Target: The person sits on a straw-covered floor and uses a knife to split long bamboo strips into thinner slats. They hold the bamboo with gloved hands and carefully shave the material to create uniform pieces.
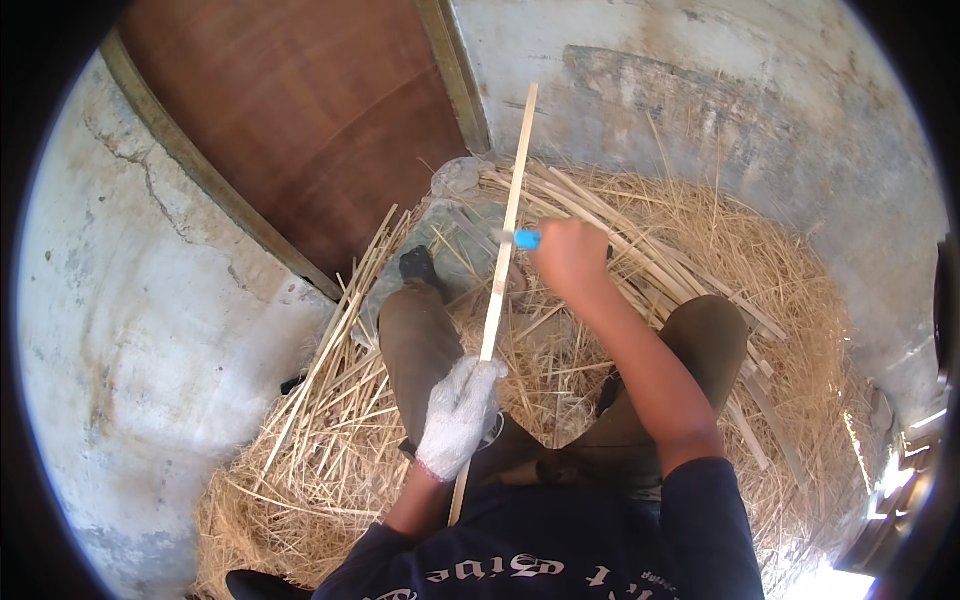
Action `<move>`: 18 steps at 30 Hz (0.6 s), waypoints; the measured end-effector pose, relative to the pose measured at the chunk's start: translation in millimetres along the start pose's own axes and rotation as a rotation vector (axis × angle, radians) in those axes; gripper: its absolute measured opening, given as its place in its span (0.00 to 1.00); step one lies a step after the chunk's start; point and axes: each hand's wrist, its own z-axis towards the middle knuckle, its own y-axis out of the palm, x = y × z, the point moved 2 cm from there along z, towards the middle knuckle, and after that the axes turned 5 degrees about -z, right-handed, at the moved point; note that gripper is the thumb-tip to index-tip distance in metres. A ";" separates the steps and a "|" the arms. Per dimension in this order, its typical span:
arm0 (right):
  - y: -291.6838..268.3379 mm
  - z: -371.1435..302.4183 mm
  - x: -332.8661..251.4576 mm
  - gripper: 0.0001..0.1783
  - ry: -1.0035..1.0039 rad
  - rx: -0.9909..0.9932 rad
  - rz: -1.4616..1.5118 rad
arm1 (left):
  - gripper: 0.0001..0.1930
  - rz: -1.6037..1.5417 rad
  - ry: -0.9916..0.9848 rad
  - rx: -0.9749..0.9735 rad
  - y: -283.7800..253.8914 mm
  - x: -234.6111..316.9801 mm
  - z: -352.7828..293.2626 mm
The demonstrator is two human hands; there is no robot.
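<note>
So the pale strip (497, 300) runs lengthwise near to far between the knees (712, 325), far end leaning a bit right. The gloved left hand (460, 415) is wrapped round its near part, so that one's on it for sure, while the bare right hand (572, 262) is farther out, just right of it, fist closed on a blue tool (526, 239) pointing left, tip too blurred to tell if it's touching.

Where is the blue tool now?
In the head view, the blue tool is just above and right of centre, in the bare right hand, by the pale strip, higher in the picture than the gloved left hand.
</note>
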 end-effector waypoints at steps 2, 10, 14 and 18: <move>-8.4 11.4 12.5 0.07 0.144 -0.036 -0.007 | 0.10 -0.002 -0.034 -0.034 4.0 1.5 -7.6; -34.0 27.1 108.1 0.14 0.598 0.049 0.037 | 0.11 0.150 -0.167 -0.176 13.0 -17.2 -41.5; -49.0 23.1 121.5 0.15 0.605 0.017 0.074 | 0.12 0.120 -0.200 -0.207 9.8 -20.9 -51.9; -31.2 10.4 65.3 0.13 0.318 -0.068 0.033 | 0.11 -0.067 -0.217 -0.137 -2.8 -20.5 -44.7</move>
